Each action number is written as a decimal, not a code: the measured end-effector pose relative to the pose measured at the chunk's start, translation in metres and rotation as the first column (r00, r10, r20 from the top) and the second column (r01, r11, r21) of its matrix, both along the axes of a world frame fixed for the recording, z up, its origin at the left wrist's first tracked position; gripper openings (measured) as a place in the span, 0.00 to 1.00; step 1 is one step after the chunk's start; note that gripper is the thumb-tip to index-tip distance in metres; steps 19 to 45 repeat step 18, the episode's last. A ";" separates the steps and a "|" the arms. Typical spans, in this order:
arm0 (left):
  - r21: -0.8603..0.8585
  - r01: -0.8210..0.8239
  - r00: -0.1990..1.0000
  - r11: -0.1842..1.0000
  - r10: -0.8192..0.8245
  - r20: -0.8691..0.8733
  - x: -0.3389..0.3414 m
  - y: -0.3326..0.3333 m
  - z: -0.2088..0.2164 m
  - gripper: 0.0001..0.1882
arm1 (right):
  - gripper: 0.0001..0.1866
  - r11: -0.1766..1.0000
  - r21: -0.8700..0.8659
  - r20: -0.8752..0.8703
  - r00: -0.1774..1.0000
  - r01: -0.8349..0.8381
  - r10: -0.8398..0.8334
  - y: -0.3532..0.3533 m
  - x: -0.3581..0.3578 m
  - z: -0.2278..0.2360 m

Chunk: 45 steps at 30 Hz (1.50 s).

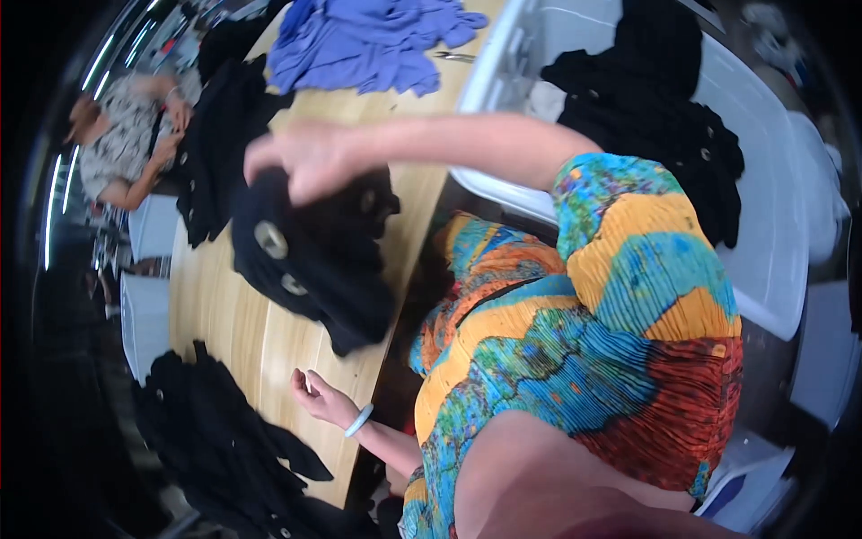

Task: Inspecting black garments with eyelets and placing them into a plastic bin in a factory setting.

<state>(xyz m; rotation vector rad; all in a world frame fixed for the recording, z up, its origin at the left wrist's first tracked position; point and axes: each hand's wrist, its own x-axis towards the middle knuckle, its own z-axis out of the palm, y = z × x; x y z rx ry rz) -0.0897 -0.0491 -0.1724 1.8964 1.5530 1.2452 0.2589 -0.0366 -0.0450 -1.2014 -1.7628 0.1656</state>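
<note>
My right hand [310,166] reaches across the table, its fingers closed on the top of a black garment [314,260]. The cloth hangs bunched and slightly blurred over the tabletop, with large pale round buttons or rings showing on it. Below it, near the table's edge, my left hand [325,400] holds nothing; its fingers are loosely bent and apart, and a pale bracelet [358,420] circles the wrist. Another black garment [224,440] lies over the near left end of the table, apart from my left hand.
Blue-purple cloth [368,40] and small metal snips [455,57] lie on the wooden table [242,314]. At right, a large white tub [763,269] holds black garments [664,108]. Across the table, a person [135,135] handles a black garment [215,153] near white chairs [145,314].
</note>
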 end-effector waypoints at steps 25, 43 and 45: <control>-0.021 0.495 0.868 0.869 -0.495 -0.035 0.083 0.034 -0.012 0.12 | 0.28 -0.221 0.295 0.493 -0.346 0.930 -0.798 -0.540 0.292 -0.107; -0.021 0.495 0.868 0.869 -0.495 -0.035 0.083 0.034 -0.012 0.12 | 0.28 -0.221 0.295 0.493 -0.346 0.930 -0.798 -0.540 0.292 -0.107; -0.021 0.495 0.868 0.869 -0.495 -0.035 0.083 0.034 -0.012 0.12 | 0.28 -0.221 0.295 0.493 -0.346 0.930 -0.798 -0.540 0.292 -0.107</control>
